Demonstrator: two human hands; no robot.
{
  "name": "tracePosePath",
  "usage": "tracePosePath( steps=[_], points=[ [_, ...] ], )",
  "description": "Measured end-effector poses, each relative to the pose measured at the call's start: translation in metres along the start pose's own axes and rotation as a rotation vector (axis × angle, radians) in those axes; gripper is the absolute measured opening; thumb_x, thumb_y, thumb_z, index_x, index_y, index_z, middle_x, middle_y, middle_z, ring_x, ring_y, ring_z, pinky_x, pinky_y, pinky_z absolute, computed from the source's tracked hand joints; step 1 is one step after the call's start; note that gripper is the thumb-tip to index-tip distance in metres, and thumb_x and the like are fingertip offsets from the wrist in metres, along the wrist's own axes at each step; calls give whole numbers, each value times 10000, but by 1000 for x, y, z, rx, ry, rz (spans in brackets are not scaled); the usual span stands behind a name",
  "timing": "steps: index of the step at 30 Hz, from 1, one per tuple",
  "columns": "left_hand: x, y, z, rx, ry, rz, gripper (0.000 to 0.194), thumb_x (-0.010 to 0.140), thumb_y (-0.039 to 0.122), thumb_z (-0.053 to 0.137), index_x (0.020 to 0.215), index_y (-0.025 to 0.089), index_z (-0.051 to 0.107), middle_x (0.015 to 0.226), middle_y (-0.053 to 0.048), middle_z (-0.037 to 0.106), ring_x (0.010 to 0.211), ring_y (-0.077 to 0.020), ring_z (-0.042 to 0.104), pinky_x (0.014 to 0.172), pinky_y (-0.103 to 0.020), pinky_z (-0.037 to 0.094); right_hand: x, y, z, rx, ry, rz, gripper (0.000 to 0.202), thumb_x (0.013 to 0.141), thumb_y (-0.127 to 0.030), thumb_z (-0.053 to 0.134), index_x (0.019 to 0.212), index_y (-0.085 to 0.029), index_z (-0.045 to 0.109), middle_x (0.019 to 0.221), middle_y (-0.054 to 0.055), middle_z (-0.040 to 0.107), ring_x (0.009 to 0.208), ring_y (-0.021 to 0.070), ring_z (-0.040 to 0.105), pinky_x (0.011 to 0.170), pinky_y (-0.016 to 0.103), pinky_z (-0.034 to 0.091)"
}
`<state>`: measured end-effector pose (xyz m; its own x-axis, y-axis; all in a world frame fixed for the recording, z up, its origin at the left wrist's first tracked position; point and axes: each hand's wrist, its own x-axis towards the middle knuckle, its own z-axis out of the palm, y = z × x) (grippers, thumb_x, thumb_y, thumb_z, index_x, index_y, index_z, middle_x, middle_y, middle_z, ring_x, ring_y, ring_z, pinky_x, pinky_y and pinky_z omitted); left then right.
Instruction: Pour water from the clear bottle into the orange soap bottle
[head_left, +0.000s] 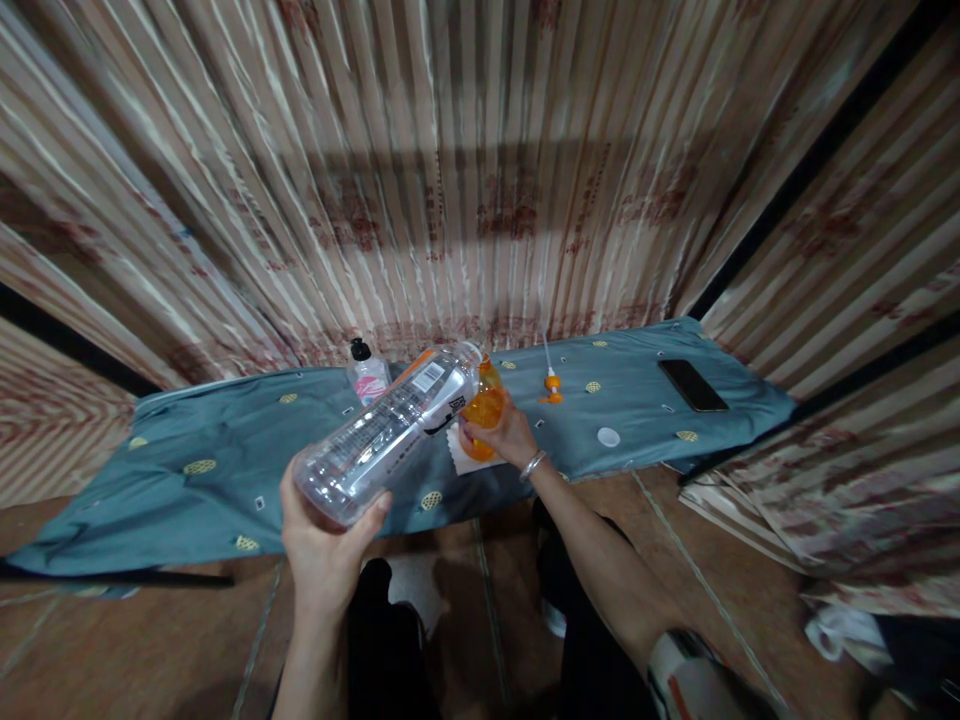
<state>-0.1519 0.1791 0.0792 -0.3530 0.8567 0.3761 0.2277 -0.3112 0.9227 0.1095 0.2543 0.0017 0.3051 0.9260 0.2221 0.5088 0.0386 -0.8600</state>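
Note:
A large clear plastic bottle (382,440) is tilted, its base low at the left and its mouth up at the right. My left hand (328,535) is wrapped round the bottle's base end. The bottle's mouth meets the top of an orange see-through bottle (487,405); whether the two rims touch, I cannot tell. My right hand (504,432), with a bracelet at the wrist, grips the orange bottle from the right. Under the orange bottle lies a white paper napkin (466,462). An orange pump top (553,388) with a white tube lies to its right.
A small clear bottle with a black cap (369,375) stands behind the large bottle. A round white cap (609,437) and a black phone (691,386) lie on the right of the blue-green cloth (180,500). Patterned curtains hang close behind.

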Motion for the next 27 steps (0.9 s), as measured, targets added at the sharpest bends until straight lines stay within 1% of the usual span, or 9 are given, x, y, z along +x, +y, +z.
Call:
tracePosePath(
  steps=[3,7,11,14,18,27],
  points=[
    [0,2,0,-1,7,-17,927,485,459,973,1292,174,617,1251,-134,693,1107,-296,706,978,-449,608,-1,-3,-1,-4,-16,50,666,714,-363,896,1294,-245,591,1182,88,817,1121,329,801,1027,512,643],
    [1,4,1,-23,-5,-49,949,466,437,975,1296,169,599,1277,-150,687,1148,-303,683,1032,-466,579,-2,-8,-3,4,-28,44,661,737,-372,887,1310,-246,582,1180,90,814,1109,335,803,1019,535,646],
    [1,3,2,-22,-2,-38,939,473,433,971,1294,167,601,1281,-156,692,1147,-304,689,1009,-452,586,-2,-9,-3,3,-24,38,675,725,-353,895,1317,-246,589,1145,72,815,1099,326,803,1012,529,650],
    [1,1,1,-14,-6,-33,941,479,464,977,1298,181,608,1266,-137,698,1117,-290,699,990,-443,593,-2,-10,-4,-2,-28,41,651,719,-348,896,1297,-261,609,1102,51,818,1057,314,808,988,516,660],
    [1,-1,1,-7,-8,-25,953,478,504,979,1297,189,608,1259,-126,691,1108,-291,695,989,-448,593,-2,-10,-3,-8,-28,45,640,722,-366,888,1294,-254,623,1117,58,818,1056,302,805,991,497,659],
    [1,1,1,-9,-2,-25,914,490,448,974,1287,187,612,1264,-135,696,1125,-298,706,991,-449,599,-2,-7,-2,-7,-13,39,643,718,-363,892,1292,-264,619,1100,50,820,1041,310,810,976,509,664]
  ],
)
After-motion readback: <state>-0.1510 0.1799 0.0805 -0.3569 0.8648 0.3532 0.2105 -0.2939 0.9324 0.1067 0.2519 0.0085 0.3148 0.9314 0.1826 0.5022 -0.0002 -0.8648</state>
